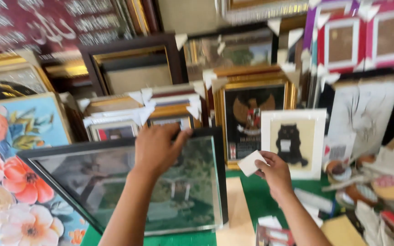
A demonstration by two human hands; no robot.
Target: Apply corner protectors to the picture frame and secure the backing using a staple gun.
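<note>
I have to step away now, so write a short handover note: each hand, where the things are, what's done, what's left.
Left hand: fingers grip the top edge of the black-framed glazed picture, near its right corner, tilted on the green table.
Right hand: pinches a white cardboard corner piece, apart from the frame.
Done: none of this frame's visible corners is capped.
Left: likely fit the piece on the top right corner; other corners too.

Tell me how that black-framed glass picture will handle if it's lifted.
The black-framed picture probably stays stiff, being rigidly framed. Its reflective glass front looks fragile and likely heavy. The left hand grips only the top edge, so it may tip.
</note>
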